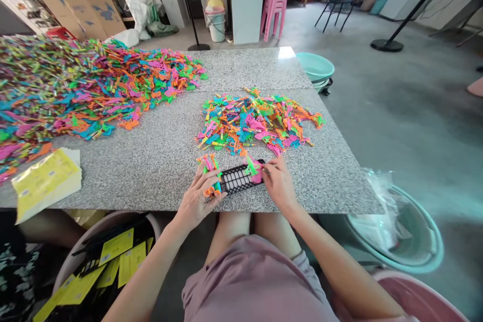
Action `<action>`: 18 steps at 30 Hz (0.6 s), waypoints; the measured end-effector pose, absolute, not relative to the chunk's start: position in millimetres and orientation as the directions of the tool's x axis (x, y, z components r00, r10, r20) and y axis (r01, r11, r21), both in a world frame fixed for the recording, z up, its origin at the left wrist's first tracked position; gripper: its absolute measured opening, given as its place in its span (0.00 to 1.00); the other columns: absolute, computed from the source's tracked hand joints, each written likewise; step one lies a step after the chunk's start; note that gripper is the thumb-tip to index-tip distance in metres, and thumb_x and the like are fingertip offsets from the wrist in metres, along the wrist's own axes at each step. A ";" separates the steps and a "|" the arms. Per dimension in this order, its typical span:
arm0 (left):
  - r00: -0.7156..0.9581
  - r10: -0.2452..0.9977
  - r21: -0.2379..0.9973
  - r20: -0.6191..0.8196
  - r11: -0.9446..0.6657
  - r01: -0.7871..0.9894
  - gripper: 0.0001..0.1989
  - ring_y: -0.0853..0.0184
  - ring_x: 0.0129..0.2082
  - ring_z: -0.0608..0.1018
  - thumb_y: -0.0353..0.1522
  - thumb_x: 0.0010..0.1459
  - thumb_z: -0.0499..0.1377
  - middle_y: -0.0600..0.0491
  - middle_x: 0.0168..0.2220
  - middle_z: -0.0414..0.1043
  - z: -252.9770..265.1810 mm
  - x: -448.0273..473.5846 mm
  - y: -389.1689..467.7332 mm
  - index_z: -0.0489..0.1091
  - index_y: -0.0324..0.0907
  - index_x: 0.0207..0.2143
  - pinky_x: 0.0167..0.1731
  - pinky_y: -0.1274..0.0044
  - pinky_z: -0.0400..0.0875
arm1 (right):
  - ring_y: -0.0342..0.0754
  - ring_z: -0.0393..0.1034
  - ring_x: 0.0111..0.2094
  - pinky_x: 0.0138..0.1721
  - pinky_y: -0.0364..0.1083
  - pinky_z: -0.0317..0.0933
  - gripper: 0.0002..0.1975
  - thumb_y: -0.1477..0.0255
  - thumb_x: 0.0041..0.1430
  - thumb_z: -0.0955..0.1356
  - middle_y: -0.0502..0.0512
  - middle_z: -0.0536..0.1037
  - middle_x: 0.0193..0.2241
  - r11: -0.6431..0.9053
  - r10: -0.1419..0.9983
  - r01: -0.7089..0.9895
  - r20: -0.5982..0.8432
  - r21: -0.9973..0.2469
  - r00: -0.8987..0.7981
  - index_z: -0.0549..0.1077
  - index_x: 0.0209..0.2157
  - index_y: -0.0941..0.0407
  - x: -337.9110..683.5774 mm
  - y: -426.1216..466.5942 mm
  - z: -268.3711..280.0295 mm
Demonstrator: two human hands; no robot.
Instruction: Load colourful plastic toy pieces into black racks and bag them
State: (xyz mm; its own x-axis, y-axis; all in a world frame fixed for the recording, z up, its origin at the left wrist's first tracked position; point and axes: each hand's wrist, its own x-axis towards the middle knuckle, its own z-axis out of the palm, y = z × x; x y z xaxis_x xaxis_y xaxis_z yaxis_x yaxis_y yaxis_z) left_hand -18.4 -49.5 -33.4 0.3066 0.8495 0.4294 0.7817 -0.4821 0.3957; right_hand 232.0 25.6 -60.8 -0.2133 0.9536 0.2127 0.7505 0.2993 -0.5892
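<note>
"In the head view, where is the black rack [236,179]?"

"At lower centre. The left hand [198,193], fingers bent, holds coloured pieces [211,163] at its left end; the right hand [279,181] pinches a pink piece [257,172], fingertips nearly together, at the other."

"How to work well?"

"Steady the rack, I think, and guide gently."
</note>
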 end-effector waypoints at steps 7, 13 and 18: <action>0.317 0.861 0.399 0.397 -0.474 0.785 0.11 0.52 0.69 0.55 0.35 0.64 0.58 0.46 0.55 0.71 -29.3 -20.2 -48.6 0.67 0.44 0.49 0.64 0.53 0.58 | 0.44 0.68 0.24 0.27 0.42 0.59 0.09 0.71 0.52 0.70 0.47 0.74 0.25 -0.048 0.945 0.362 -0.160 -0.931 -0.286 0.68 0.36 0.54 168.1 -2.1 -83.3; 0.304 0.863 0.407 0.404 -0.467 0.785 0.11 0.54 0.67 0.60 0.35 0.65 0.58 0.48 0.55 0.71 -31.2 -18.4 -48.2 0.66 0.45 0.49 0.63 0.58 0.61 | 0.48 0.72 0.33 0.34 0.43 0.59 0.05 0.77 0.54 0.67 0.52 0.76 0.30 0.247 0.902 0.565 -0.027 -0.787 -0.431 0.67 0.34 0.55 154.8 -3.6 -77.6; 0.246 0.883 0.416 0.399 -0.413 0.810 0.21 0.53 0.68 0.56 0.35 0.65 0.57 0.47 0.56 0.70 -31.3 -15.2 -50.0 0.61 0.45 0.59 0.62 0.59 0.63 | 0.51 0.73 0.36 0.36 0.44 0.60 0.11 0.80 0.55 0.65 0.58 0.78 0.34 0.388 0.811 0.717 -0.156 -0.579 -0.564 0.68 0.41 0.58 149.3 5.6 -55.6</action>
